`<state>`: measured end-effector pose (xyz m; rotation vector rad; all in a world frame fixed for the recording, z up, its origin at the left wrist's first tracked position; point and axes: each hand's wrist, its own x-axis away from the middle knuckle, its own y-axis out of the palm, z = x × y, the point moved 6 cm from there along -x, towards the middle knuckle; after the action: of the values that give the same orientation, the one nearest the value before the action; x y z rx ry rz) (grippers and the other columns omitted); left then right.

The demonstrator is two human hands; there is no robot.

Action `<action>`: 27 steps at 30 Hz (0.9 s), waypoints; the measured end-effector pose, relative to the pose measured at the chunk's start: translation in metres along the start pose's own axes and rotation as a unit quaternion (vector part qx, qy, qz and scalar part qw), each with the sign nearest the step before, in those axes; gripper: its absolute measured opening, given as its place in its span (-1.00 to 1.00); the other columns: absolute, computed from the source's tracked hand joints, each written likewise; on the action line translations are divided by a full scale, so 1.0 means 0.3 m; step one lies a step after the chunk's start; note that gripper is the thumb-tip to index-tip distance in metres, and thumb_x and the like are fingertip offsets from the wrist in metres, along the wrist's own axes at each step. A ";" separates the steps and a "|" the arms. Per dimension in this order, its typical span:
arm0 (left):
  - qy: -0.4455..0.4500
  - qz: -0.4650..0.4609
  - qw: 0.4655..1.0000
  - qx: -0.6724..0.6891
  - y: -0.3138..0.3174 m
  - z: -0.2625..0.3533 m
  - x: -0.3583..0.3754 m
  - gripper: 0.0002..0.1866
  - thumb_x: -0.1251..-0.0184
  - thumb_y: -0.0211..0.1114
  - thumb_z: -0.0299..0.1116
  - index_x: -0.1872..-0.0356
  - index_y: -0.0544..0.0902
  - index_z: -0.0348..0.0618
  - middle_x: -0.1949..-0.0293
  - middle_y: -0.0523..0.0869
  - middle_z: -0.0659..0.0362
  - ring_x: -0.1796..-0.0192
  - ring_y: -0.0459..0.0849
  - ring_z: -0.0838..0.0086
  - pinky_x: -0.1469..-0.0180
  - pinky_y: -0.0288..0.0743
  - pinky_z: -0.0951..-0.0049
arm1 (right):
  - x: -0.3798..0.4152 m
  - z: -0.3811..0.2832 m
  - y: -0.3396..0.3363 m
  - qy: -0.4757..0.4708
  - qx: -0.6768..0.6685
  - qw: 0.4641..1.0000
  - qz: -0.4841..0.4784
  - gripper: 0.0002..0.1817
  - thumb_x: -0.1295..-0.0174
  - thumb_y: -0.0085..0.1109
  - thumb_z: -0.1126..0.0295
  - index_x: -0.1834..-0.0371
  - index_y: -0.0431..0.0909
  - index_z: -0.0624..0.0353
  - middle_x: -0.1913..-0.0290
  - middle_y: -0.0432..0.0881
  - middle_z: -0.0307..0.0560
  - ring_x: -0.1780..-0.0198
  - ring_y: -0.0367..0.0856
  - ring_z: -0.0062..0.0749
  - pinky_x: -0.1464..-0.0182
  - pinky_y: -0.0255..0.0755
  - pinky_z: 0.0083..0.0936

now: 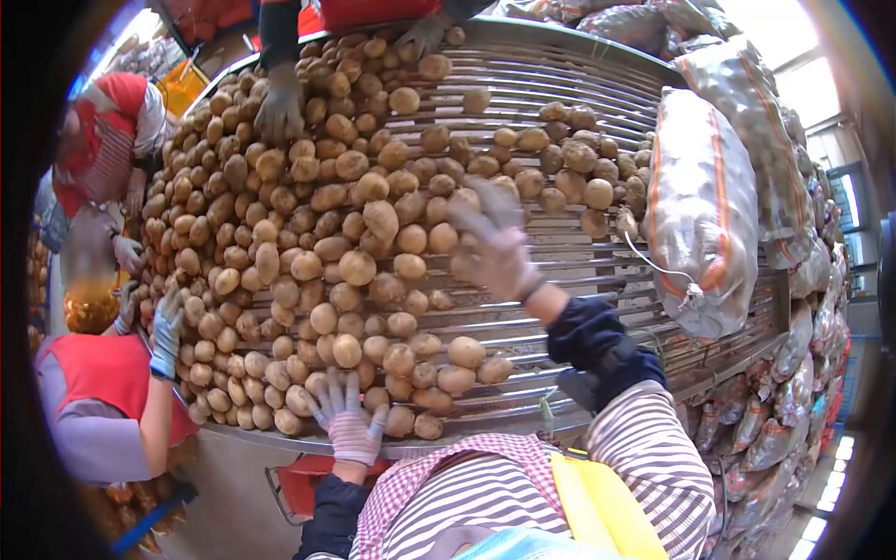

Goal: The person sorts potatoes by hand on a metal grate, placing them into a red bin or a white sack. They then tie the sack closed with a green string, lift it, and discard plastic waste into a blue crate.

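Note:
Many potatoes (pixel 357 268) cover the left and middle of a slatted metal table (pixel 579 252). At the near edge, my left hand (pixel 350 420), in a pale glove with dark-edged cuff, rests on the potatoes with its fingers spread; nothing is gripped in it. Farther up and right, my right hand (pixel 495 238), gloved too, reaches over the middle potatoes. Its fingers are smeared by motion, so whether it holds anything cannot be made out. A smaller group of potatoes (pixel 579 157) lies beyond it, beside a full white sack (pixel 702 210) with orange stripes, tied with string.
Co-workers' gloved hands touch the potatoes at the far side (pixel 280 107) and left side (pixel 166 336). Another person in red (pixel 107 140) stands at the far left. Stacked full sacks (pixel 747 112) line the right. A red crate (pixel 303 485) sits below the near edge.

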<state>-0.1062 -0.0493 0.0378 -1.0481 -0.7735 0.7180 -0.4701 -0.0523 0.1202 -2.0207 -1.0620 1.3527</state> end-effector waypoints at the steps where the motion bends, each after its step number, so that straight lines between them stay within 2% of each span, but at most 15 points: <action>1: -0.020 0.018 1.000 0.003 -0.026 0.003 -0.025 -0.05 -0.16 0.41 0.09 -0.57 0.33 -0.08 -0.60 0.21 -0.15 -0.64 0.05 -0.20 -0.64 -0.28 -0.18 | 0.061 0.148 -0.064 0.021 0.036 0.998 0.054 -0.35 -0.14 0.43 0.24 -0.37 0.53 -0.03 -0.37 0.45 0.18 -0.44 0.37 0.19 -0.48 0.24 0.04; 2: 0.005 0.093 0.995 -0.034 -0.059 -0.081 -0.046 -0.02 -0.24 0.37 0.19 -0.58 0.30 -0.17 -0.63 0.12 -0.18 -0.65 0.00 -0.21 -0.63 -0.25 -0.19 | 0.126 0.291 -0.119 0.095 0.072 0.990 0.074 -0.36 -0.23 0.41 0.16 -0.40 0.52 0.01 -0.42 0.42 0.26 -0.48 0.32 0.22 -0.51 0.18 0.01; 4: 0.030 0.344 0.938 -0.030 -0.361 -0.108 -0.161 -0.25 -0.49 0.24 -0.20 -0.59 0.22 -0.29 -0.56 0.29 -0.18 -0.63 0.17 -0.02 -0.62 0.02 0.04 | 0.249 0.475 -0.274 0.143 0.147 0.970 0.127 -0.44 -0.42 0.24 0.07 -0.44 0.49 -0.06 -0.52 0.33 0.25 -0.54 0.29 0.16 -0.56 0.14 0.00; 6: -0.070 0.447 0.857 0.246 -0.605 -0.292 -0.329 -0.39 -0.67 -0.02 -0.29 -0.60 0.15 -0.34 -0.53 0.31 -0.20 -0.56 0.31 0.08 -0.51 0.28 0.16 | 0.366 0.649 -0.377 0.182 0.192 0.954 0.141 -0.38 -0.39 0.26 0.01 -0.46 0.47 -0.05 -0.50 0.34 0.28 -0.51 0.29 0.20 -0.53 0.17 -0.01; 7: -0.063 0.485 0.795 0.359 -0.765 -0.240 -0.376 -0.37 -0.68 -0.04 -0.23 -0.61 0.13 -0.33 -0.50 0.36 -0.18 -0.54 0.33 0.07 -0.54 0.22 0.18 | 0.405 0.710 -0.401 0.213 0.227 0.939 0.148 -0.33 -0.35 0.27 -0.05 -0.48 0.44 -0.04 -0.48 0.36 0.31 -0.49 0.30 0.25 -0.51 0.19 -0.01; 9: 0.026 0.572 0.793 0.209 -0.945 -0.062 -0.416 -0.41 -0.68 -0.03 -0.20 -0.58 0.22 -0.28 -0.48 0.40 -0.16 -0.52 0.34 0.07 -0.59 0.10 0.19 | 0.426 0.770 -0.378 0.271 0.288 0.909 0.134 -0.32 -0.37 0.22 -0.09 -0.49 0.42 -0.07 -0.48 0.37 0.28 -0.47 0.32 0.24 -0.50 0.21 0.00; 10: 0.078 0.566 0.801 0.180 -0.982 0.026 -0.439 -0.44 -0.68 -0.03 -0.22 -0.56 0.26 -0.28 -0.48 0.41 -0.16 -0.53 0.34 0.06 -0.61 0.06 0.19 | 0.422 0.777 -0.366 0.323 0.349 0.872 0.120 -0.32 -0.39 0.16 -0.14 -0.50 0.40 -0.09 -0.48 0.39 0.26 -0.45 0.33 0.24 -0.48 0.23 0.01; 11: 0.194 0.543 0.815 -0.048 -0.919 0.011 -0.506 -0.49 -0.68 -0.04 -0.30 -0.49 0.32 -0.37 -0.48 0.42 -0.12 -0.52 0.35 0.08 -0.60 0.10 0.20 | 0.398 0.768 -0.339 0.323 0.346 0.872 0.124 -0.32 -0.39 0.16 -0.14 -0.50 0.40 -0.09 -0.48 0.39 0.26 -0.45 0.33 0.24 -0.48 0.23 0.01; 12: 0.061 0.446 0.889 -0.087 -0.754 0.030 -0.544 -0.53 -0.66 -0.03 -0.39 -0.48 0.34 -0.35 -0.45 0.46 -0.08 -0.51 0.37 0.13 -0.59 0.14 0.22 | 0.371 0.757 -0.307 0.403 0.251 0.870 0.134 -0.32 -0.42 0.11 -0.15 -0.52 0.39 -0.08 -0.48 0.40 0.24 -0.46 0.35 0.24 -0.50 0.19 0.01; 13: 0.209 0.430 0.872 0.102 -0.663 0.283 -0.534 -0.52 -0.66 0.00 -0.35 -0.49 0.36 -0.27 -0.40 0.51 -0.07 -0.45 0.43 0.18 -0.52 0.27 0.23 | 0.345 0.747 -0.272 0.475 0.151 0.856 0.141 -0.31 -0.45 0.05 -0.17 -0.53 0.37 -0.06 -0.49 0.40 0.23 -0.46 0.36 0.24 -0.52 0.16 0.01; 16: 0.212 0.063 0.950 -0.220 -0.234 0.630 -0.493 -0.41 -0.50 0.27 -0.16 -0.43 0.45 -0.26 -0.36 0.54 -0.11 -0.37 0.49 0.00 -0.46 0.29 0.03 | 0.241 0.499 -0.108 0.344 -0.016 0.935 0.082 -0.40 -0.37 0.15 0.04 -0.46 0.47 -0.06 -0.48 0.41 0.19 -0.43 0.40 0.19 -0.47 0.21 -0.03; 17: 0.294 0.133 0.946 0.024 -0.259 0.798 -0.453 -0.37 -0.46 0.31 -0.08 -0.44 0.46 -0.18 -0.39 0.52 -0.15 -0.42 0.45 -0.10 -0.49 0.25 0.01 | 0.250 0.440 -0.065 0.265 -0.093 0.960 -0.008 -0.41 -0.32 0.19 0.12 -0.43 0.51 -0.06 -0.49 0.41 0.18 -0.45 0.38 0.17 -0.49 0.19 -0.03; 21: 0.353 -0.030 0.931 0.090 0.001 0.933 -0.270 -0.18 -0.41 0.25 0.19 -0.57 0.30 0.00 -0.65 0.07 -0.12 -0.70 -0.08 -0.06 -0.64 -0.31 -0.21 | 0.287 0.408 -0.231 0.088 0.072 0.992 0.056 -0.35 -0.27 0.29 0.08 -0.48 0.50 -0.18 -0.55 0.32 0.16 -0.56 0.23 0.12 -0.59 -0.11 0.02; 25: 0.375 -0.136 0.917 0.021 0.183 0.889 -0.067 -0.22 -0.26 0.39 0.14 -0.48 0.44 0.12 -0.60 0.23 -0.01 -0.64 0.10 -0.06 -0.61 -0.20 -0.24 | 0.297 0.787 -0.343 0.255 0.236 0.915 0.203 -0.45 -0.38 0.25 0.05 -0.44 0.50 -0.19 -0.55 0.27 0.24 -0.49 0.23 0.43 -0.48 0.08 0.25; 27: 0.367 -0.141 0.919 0.028 0.251 0.817 -0.026 -0.23 -0.19 0.45 0.10 -0.45 0.47 0.20 -0.56 0.31 0.02 -0.62 0.16 -0.05 -0.59 -0.18 -0.28 | 0.252 0.912 -0.364 0.304 0.245 0.890 0.237 -0.44 -0.38 0.19 -0.11 -0.41 0.52 -0.27 -0.52 0.32 0.21 -0.48 0.29 0.33 -0.45 0.14 0.29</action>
<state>-0.3248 0.0849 0.0389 -1.0230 -0.2335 0.0662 -0.7421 0.0653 0.0523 -2.1294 0.0600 0.9324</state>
